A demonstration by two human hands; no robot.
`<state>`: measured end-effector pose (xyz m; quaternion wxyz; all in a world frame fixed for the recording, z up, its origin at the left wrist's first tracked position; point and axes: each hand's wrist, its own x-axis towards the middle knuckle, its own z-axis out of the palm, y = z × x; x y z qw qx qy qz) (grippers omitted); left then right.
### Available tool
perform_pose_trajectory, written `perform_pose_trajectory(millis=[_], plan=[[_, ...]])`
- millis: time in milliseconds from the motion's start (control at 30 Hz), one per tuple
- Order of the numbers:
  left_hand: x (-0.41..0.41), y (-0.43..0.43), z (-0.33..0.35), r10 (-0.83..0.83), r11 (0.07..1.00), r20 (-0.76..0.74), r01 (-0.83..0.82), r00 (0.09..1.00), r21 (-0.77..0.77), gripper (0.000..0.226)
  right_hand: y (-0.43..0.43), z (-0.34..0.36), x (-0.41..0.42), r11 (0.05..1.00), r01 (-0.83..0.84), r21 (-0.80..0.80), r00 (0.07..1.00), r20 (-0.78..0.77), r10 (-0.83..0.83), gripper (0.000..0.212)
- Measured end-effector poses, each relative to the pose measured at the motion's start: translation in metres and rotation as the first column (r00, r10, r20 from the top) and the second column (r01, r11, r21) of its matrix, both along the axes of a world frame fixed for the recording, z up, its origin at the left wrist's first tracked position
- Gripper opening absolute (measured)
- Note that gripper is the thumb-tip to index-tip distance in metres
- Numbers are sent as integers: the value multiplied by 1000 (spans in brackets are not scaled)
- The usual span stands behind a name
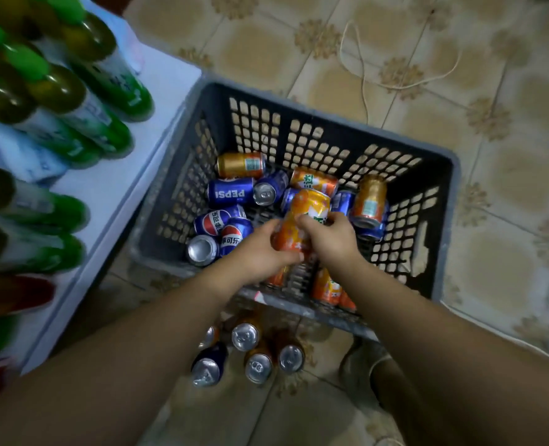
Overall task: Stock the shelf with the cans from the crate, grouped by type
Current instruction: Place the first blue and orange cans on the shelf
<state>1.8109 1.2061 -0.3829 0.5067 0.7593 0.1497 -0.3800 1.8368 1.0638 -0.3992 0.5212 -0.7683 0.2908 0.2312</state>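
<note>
Bottles (73, 101) with green labels stand on the white shelf (122, 175) left of the crate (285, 130). Blue Pepsi cans (231, 192) lie along the crate's left side. Upright cans (247, 336) stand on the floor just outside its near wall. Over its middle, left hand (260, 249) and right hand (331, 239) both grip one orange can (305, 210). A gold can (369, 201) leans near its right wall.

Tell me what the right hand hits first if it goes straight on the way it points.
The orange can, which the right hand grips together with the left hand. Beyond it the line seems to run to the blue Pepsi cans lying in the crate; depth is unclear.
</note>
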Motion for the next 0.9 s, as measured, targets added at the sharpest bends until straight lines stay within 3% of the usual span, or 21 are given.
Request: perform_pose_trajectory(millis=[67,167,300,367,433,567,667,767,833,900], plan=[[-10,6,43,69,997,75,-66,995,-44,76,10,52,-8,988,36,148,997,67,-47,74],[-29,20,112,154,985,206,-133,966,-112,70,27,130,-24,959,-16,283,985,168,-33,52],[-65,42,207,279,951,334,-210,900,-229,43,51,233,-52,909,-93,407,954,298,-36,37],[-88,58,251,307,940,379,-217,873,-263,43,65,281,-66,899,-143,415,941,337,-6,29],[-115,77,291,356,923,408,-249,841,-292,47,82,323,-80,895,-252,368,907,411,86,35],[-170,121,359,429,900,491,-315,758,-300,69,133,398,-118,838,-492,235,752,600,274,32],[-215,164,403,422,903,590,-376,689,-207,70,183,442,-151,762,-623,180,637,683,359,40],[-267,216,436,406,871,670,-486,622,-77,90,235,473,-183,688,-717,116,516,751,411,47],[-305,252,455,385,801,713,-596,586,58,82,268,489,-204,622,-773,125,472,768,433,46],[-343,289,467,301,670,738,-685,604,287,73,299,501,-221,562,-820,110,418,786,456,44]])
